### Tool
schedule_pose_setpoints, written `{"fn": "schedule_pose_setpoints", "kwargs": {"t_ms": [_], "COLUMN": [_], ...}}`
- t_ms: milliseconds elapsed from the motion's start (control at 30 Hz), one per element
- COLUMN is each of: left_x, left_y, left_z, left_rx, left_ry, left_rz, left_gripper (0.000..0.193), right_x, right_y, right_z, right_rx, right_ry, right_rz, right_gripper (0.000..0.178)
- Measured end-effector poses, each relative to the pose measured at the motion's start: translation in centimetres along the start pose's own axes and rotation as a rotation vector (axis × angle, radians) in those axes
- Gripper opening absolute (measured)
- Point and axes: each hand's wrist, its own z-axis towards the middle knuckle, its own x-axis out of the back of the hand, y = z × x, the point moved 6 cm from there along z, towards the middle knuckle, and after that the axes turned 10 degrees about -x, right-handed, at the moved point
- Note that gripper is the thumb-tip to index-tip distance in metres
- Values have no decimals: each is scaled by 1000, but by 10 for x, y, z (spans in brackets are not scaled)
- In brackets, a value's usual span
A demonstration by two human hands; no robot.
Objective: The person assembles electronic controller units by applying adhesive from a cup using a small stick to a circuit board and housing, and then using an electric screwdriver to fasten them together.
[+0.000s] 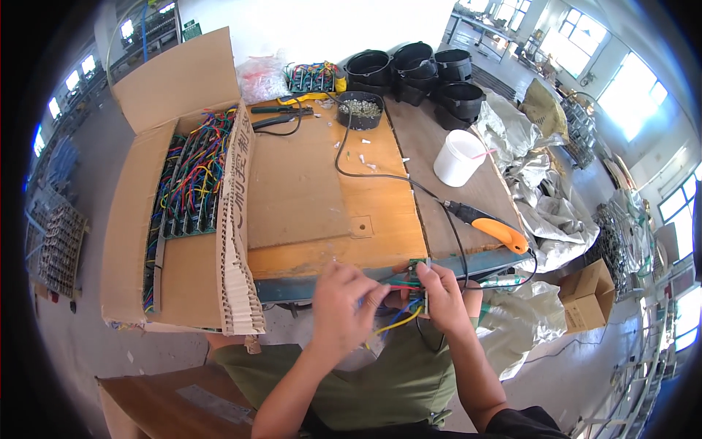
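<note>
My right hand (444, 296) holds a small green circuit board (417, 272) upright between thumb and fingers, just off the front edge of the bench. From the board trail red, green, blue and yellow wires (398, 316). My left hand (342, 311) is closed in a pinch beside it, where the red and green wires reach its fingertips; some of its fingers are slightly blurred. To the left, an open cardboard box (238, 241) holds rows of similar wired boards (194, 175).
An orange-and-black corded hand tool (497, 233) lies at the bench's right edge. Behind are a white tub (458, 159), black buckets (369, 69), a black dish of small metal parts (360, 110), and black-handled pliers (274, 117). A black cable (365, 174) crosses the wooden bench (387, 205).
</note>
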Motion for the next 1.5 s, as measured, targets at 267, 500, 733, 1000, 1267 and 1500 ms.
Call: {"fn": "schedule_pose_setpoints", "kwargs": {"t_ms": [267, 500, 733, 1000, 1267, 1500], "left_x": [42, -37, -52, -47, -58, -62], "left_y": [56, 37, 20, 5, -14, -15], "left_z": [2, 16, 17, 29, 18, 33], "left_rx": [-64, -255, -217, 126, 377, 489], "left_ry": [303, -43, -72, -141, 13, 102], "left_rz": [447, 81, -183, -237, -817, -1016], "left_gripper": [27, 74, 96, 80, 75, 64], "right_x": [17, -8, -6, 54, 198, 186], "right_y": [-6, -14, -25, -146, -183, -199], "right_z": [4, -14, -13, 22, 176, 181], "right_rx": [121, 108, 83, 451, 259, 454], "right_ry": [304, 52, 45, 592, 754, 684], "right_rz": [-391, -126, -148, -1028, -1213, -1074], "right_gripper": [36, 39, 41, 60, 38, 26]}}
